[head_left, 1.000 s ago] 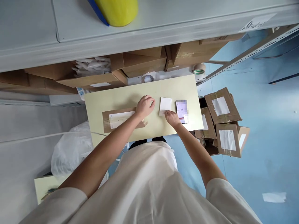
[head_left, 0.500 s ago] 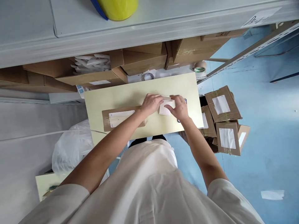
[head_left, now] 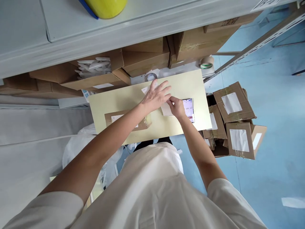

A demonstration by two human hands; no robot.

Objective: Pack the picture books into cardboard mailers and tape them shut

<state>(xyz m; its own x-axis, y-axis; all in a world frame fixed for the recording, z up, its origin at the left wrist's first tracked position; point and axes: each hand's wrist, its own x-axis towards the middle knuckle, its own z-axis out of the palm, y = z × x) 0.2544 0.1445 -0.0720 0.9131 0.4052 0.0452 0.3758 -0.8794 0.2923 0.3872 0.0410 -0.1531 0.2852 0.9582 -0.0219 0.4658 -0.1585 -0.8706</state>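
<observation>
Our left hand [head_left: 155, 98] spreads wide. Our right hand [head_left: 176, 107] bunches at the right of the white pad [head_left: 166, 110]; its grip we cannot tell.

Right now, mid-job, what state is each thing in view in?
Left hand: open, spread
Right hand: curled, grip unclear
White paper: partly hidden by the right hand
White slip: partly hidden by the left hand
Phone: face up, screen lit
Taped box: labelled, partly hidden
Shelf box: open, white packets inside
Floor boxes: piled up, labelled
</observation>
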